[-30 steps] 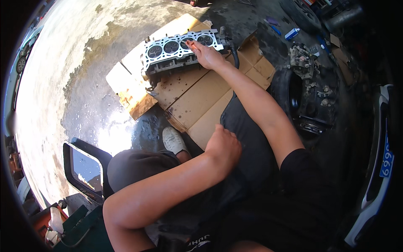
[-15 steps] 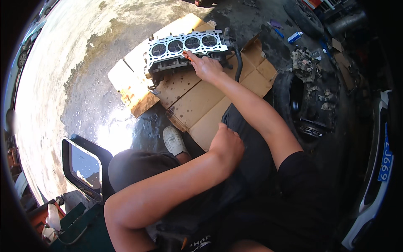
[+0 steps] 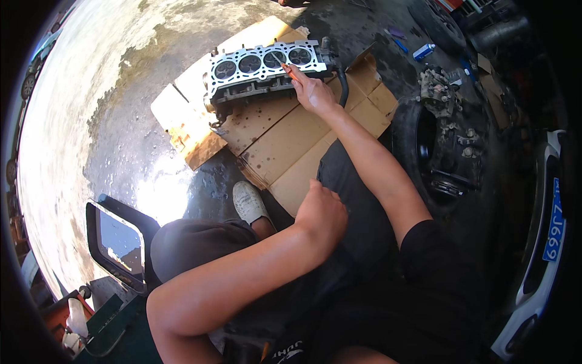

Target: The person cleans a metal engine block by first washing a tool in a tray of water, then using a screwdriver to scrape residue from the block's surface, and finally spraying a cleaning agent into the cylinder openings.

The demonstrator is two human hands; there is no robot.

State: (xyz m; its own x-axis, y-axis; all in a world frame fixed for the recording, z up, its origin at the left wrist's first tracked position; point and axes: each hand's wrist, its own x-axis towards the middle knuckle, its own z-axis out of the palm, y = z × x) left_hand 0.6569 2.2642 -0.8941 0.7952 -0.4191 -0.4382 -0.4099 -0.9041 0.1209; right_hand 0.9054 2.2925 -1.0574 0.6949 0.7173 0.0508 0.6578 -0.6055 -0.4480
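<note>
My right hand is closed around the orange handle of a screwdriver. Its thin shaft points up and left over the third combustion chamber from the left on a metal engine cylinder head. The pale machined face of this head is turned up, showing a row of round dark chambers with valves. It lies on flattened cardboard, stained with dark spots. Near my knee, my left hand is curled into a loose fist with nothing showing in it; its palm is hidden.
At left stands a dark rectangular pan holding liquid. A tyre and greasy metal engine parts lie at right, with a blue-and-white bottle beyond. A car bumper edges the far right. The concrete floor looks wet in places.
My right hand has shifted right along the cylinder head with the screwdriver, from around the second chamber to the third. My left hand stays closed in nearly the same place.
</note>
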